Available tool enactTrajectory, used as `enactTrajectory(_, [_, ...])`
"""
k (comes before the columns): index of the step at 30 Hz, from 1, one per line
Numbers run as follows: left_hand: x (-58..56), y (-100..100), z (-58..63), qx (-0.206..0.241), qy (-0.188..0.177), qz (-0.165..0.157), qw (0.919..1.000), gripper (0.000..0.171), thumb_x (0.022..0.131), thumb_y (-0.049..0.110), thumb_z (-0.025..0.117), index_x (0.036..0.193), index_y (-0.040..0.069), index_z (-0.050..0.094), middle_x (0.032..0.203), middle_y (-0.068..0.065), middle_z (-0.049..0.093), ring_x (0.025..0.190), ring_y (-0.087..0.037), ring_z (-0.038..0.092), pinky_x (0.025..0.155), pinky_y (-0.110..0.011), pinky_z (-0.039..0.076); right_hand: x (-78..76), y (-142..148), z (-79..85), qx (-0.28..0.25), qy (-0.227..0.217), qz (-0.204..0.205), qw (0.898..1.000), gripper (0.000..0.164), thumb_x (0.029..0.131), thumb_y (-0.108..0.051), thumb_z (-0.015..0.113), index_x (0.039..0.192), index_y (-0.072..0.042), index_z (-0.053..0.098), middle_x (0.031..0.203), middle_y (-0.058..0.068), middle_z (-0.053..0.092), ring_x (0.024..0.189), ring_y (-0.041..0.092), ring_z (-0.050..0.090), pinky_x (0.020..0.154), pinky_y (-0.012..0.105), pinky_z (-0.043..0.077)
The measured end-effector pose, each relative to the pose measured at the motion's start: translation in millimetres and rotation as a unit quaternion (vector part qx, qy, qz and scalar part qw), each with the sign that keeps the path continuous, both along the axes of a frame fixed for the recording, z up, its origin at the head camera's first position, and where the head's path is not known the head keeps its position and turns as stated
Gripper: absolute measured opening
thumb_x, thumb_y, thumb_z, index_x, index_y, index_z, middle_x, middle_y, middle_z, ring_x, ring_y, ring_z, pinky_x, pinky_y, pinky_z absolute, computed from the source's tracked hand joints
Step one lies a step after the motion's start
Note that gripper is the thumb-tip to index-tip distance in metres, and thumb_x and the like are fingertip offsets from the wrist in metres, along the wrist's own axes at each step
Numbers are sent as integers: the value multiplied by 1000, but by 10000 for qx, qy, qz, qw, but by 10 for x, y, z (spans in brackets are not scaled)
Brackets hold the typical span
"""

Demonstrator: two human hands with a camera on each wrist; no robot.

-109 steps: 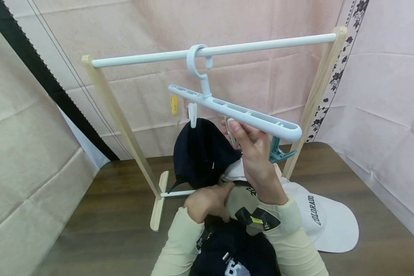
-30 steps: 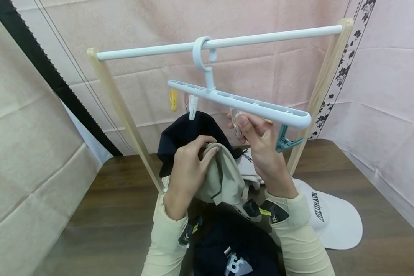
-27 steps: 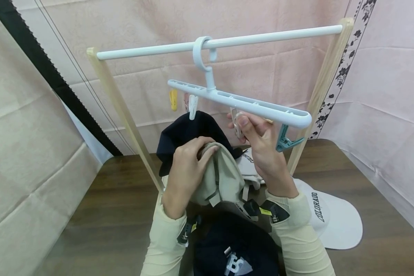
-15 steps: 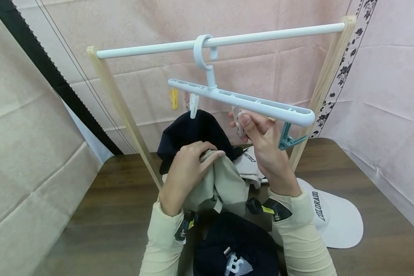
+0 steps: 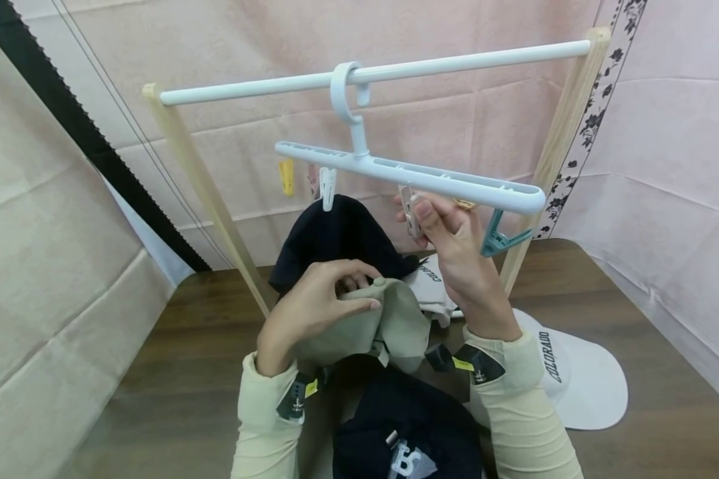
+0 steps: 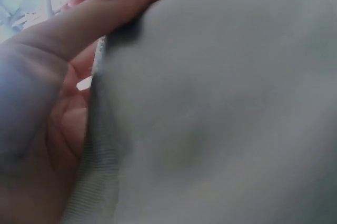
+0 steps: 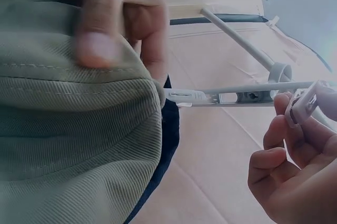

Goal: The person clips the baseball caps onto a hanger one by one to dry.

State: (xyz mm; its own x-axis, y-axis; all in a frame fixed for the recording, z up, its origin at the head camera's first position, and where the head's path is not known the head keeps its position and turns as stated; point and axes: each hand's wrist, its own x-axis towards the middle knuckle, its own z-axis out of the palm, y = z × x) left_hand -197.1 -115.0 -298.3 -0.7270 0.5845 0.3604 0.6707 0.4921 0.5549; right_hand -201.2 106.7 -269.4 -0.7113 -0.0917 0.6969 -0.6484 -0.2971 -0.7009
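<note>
My left hand (image 5: pixel 317 299) holds a khaki cap (image 5: pixel 404 326) below the hanger, with the thumb over the cap's edge and the fingers behind it. The cap's fabric (image 6: pixel 221 98) fills most of the left wrist view. Under the pale blue hanger (image 5: pixel 431 174), my right hand (image 5: pixel 461 253) pinches a whitish clip (image 5: pixel 407 211) between thumb and fingers. That clip also shows in the right wrist view, tilted in the right fingers. Further left, a navy cap (image 5: pixel 329 233) hangs from a white clip (image 5: pixel 327 188), partly behind the left hand and khaki cap.
The hanger hooks over a white rod (image 5: pixel 473 63) on a wooden stand (image 5: pixel 194 169). A yellow clip (image 5: pixel 286 177) and a teal clip (image 5: pixel 503 236) hang near its ends. On the table (image 5: pixel 156 399) lie a navy cap (image 5: pixel 407 419) and a white cap (image 5: pixel 581 379); another white cap (image 5: pixel 428 286) sits behind.
The left hand has raised the khaki cap from the table toward the hanger, then lowered slightly and shifted left, its thumb lifting from the fingers. The right hand keeps its pinch on the clip.
</note>
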Motion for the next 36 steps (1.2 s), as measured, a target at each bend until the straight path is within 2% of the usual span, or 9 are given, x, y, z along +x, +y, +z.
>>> enactTrajectory(5, [-12, 51, -28, -41, 684, 45, 9976, 22, 92, 21, 72, 114, 15, 71, 89, 7, 60, 75, -8, 53, 65, -25, 48, -5, 8, -23, -7, 75, 15, 10000, 31, 97, -37, 60, 106, -9, 70, 111, 12, 66, 96, 26, 60, 66, 23, 40])
enactTrajectory(11, [53, 85, -54, -326, 1418, 692, 9869, 19, 97, 20, 65, 115, 16, 71, 100, 8, 63, 77, -5, 53, 67, -24, 49, -15, 2, -38, 80, 148, 56, 9998, 37, 97, -35, 60, 109, -2, 69, 106, 13, 66, 98, 31, 61, 67, 24, 43])
enactTrajectory(13, [75, 86, -61, -380, 1595, 900, 9824, 20, 100, 22, 62, 116, 16, 71, 101, 8, 63, 76, -5, 54, 65, -24, 49, -23, -6, -44, 120, 145, 45, 9998, 40, 96, -38, 60, 110, -1, 69, 106, 12, 66, 98, 32, 61, 66, 24, 42])
enactTrajectory(17, [87, 117, -70, -268, 1836, 1162, 9757, 24, 102, 26, 56, 119, 15, 69, 103, 6, 61, 79, -7, 54, 66, -26, 50, -24, 1, -58, 206, 134, -46, 9997, 56, 95, -41, 60, 118, 9, 63, 113, 11, 67, 97, 30, 62, 64, 24, 40])
enactTrajectory(20, [84, 166, -61, -95, 2007, 1319, 9707, 24, 103, 27, 54, 117, 14, 69, 105, 5, 60, 83, -8, 54, 69, -28, 50, -10, 26, -55, 283, 159, -116, 9994, 57, 96, -41, 59, 120, 11, 61, 110, 11, 67, 98, 27, 63, 65, 25, 40])
enactTrajectory(22, [86, 199, -48, 19, 2099, 1415, 9674, 22, 102, 25, 55, 115, 14, 69, 104, 4, 60, 82, -9, 54, 68, -28, 50, 4, 50, -47, 300, 184, -165, 9992, 54, 96, -41, 60, 120, 8, 64, 110, 12, 67, 98, 29, 63, 65, 25, 40])
enactTrajectory(28, [90, 262, 23, 309, 1970, 1604, 9667, 29, 100, 14, 53, 126, 18, 65, 90, 6, 55, 66, -9, 48, 55, -27, 44, 35, 101, 17, 315, 25, -317, 9990, 51, 95, -40, 60, 124, 1, 66, 106, 11, 70, 92, 26, 62, 64, 24, 40])
enactTrajectory(31, [92, 267, 41, 424, 1677, 1658, 9709, 36, 98, 9, 51, 127, 24, 66, 86, 8, 50, 67, -9, 47, 57, -27, 44, 37, 100, 42, 342, -130, -365, 9987, 53, 96, -38, 59, 127, 5, 62, 103, 10, 70, 87, 23, 59, 66, 23, 40])
enactTrajectory(36, [92, 259, 21, 707, 1109, 1639, 9777, 38, 98, 6, 49, 115, 30, 73, 86, 9, 50, 73, -9, 48, 65, -29, 45, 26, 89, 15, 344, -328, -324, 9983, 58, 96, -39, 58, 127, 10, 60, 99, 5, 71, 80, 18, 54, 67, 23, 40])
